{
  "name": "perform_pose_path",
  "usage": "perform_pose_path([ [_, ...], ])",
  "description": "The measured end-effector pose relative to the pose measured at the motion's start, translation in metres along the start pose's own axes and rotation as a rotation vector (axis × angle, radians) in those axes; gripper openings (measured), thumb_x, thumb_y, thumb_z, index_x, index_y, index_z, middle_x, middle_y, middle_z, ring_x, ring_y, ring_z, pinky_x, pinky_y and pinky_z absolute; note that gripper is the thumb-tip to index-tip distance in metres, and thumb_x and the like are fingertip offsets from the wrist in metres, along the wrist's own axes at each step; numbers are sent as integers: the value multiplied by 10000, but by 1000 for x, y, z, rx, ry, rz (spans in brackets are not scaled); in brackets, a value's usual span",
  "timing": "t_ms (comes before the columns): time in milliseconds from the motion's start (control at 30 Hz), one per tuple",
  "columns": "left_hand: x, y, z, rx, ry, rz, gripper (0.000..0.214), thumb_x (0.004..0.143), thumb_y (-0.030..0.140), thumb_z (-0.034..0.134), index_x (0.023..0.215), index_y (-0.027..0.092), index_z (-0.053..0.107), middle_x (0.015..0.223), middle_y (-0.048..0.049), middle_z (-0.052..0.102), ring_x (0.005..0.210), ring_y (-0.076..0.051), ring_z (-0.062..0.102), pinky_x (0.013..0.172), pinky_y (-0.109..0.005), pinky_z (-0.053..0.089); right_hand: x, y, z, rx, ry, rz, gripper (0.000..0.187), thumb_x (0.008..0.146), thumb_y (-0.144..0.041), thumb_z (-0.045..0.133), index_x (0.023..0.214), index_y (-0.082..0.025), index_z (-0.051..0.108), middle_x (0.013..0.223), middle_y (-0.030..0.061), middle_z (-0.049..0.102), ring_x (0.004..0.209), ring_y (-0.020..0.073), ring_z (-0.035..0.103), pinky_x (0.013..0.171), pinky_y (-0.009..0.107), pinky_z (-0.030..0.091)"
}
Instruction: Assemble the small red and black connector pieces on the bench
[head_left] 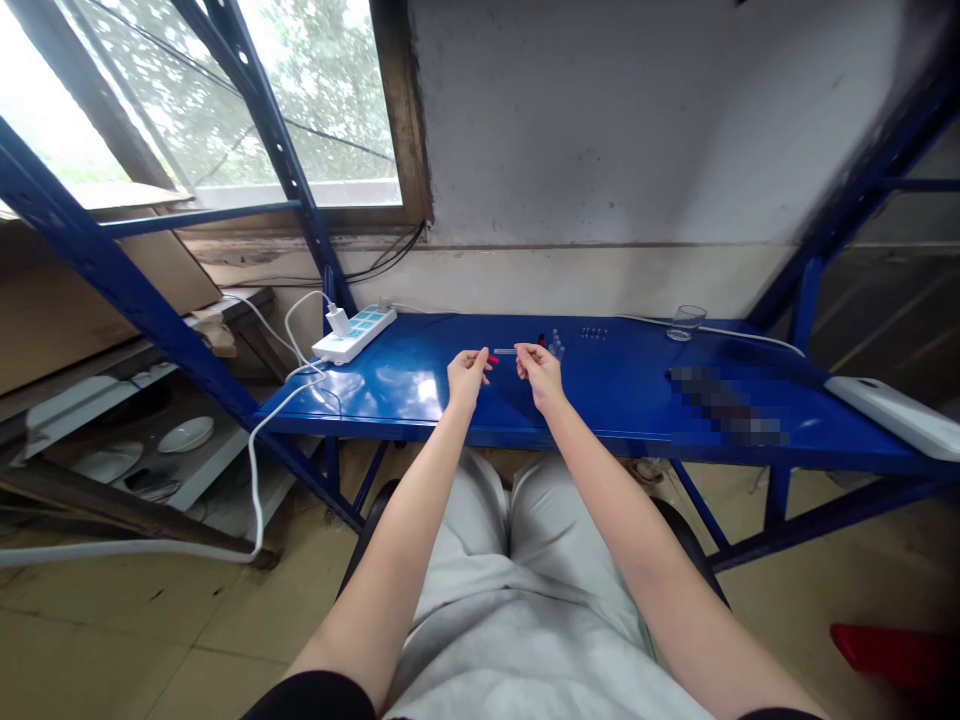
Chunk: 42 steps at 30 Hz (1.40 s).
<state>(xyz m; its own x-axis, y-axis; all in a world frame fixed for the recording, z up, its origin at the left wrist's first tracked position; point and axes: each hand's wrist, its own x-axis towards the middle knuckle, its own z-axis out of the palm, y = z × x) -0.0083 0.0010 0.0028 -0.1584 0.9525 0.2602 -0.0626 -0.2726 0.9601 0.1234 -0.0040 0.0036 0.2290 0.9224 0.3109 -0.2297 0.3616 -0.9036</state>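
Note:
Both my hands are held close together above the blue table (615, 400). My left hand (468, 376) pinches a small red piece (493, 359) that sticks out from the fingertips toward the right. Between thumb and fingers of my right hand (540, 374) is a thin clear tube (505, 351), pointing left. The tube's end lies near the red piece; whether they touch I cannot tell. Just behind my right hand stand several small clear tubes (555, 343) and another small red piece (541, 340). Several tiny metallic pieces (595, 332) lie in rows farther right.
A white power strip (355, 335) with a plugged-in cable sits at the table's left end. Toward the right are a drinking glass (686, 322), a blurred-out dark object (727, 405) and a white device (896, 412). Blue metal posts (262, 110) rise at both sides.

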Motion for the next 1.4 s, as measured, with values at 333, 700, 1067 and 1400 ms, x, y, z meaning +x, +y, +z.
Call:
perform_pose_path([
  [333, -4, 4, 2, -32, -210, -11, 361, 696, 470, 639, 779, 120, 603, 629, -19, 607, 378, -44, 466, 362, -178, 296, 0, -2, 0, 38, -11, 39, 405, 581, -493, 705, 814, -177, 605, 619, -30, 532, 485, 64, 442, 451, 220, 331],
  [700, -1, 3, 2, -77, -130, 6, 327, 707, 430, 632, 795, 115, 619, 530, 30, 515, 344, -33, 410, 354, -182, 280, -8, -1, 5, -116, -233, 145, 426, 549, -525, 718, 746, -165, 603, 526, -49, 477, 439, 53, 350, 436, 227, 270],
  [1067, -2, 2, 3, -34, -103, 23, 384, 701, 434, 641, 881, 98, 690, 515, 10, 538, 348, -25, 336, 349, -190, 242, -10, -2, 7, -163, -286, 118, 397, 558, -513, 709, 711, -170, 581, 527, -47, 480, 447, 61, 367, 457, 237, 300],
  [1400, -4, 3, 2, -89, -185, 42, 249, 723, 327, 579, 777, 120, 707, 620, -13, 585, 356, -16, 337, 349, -200, 224, -8, 7, 6, -258, -320, 38, 418, 566, -533, 697, 669, -183, 492, 572, -30, 522, 483, 78, 421, 487, 241, 350],
])
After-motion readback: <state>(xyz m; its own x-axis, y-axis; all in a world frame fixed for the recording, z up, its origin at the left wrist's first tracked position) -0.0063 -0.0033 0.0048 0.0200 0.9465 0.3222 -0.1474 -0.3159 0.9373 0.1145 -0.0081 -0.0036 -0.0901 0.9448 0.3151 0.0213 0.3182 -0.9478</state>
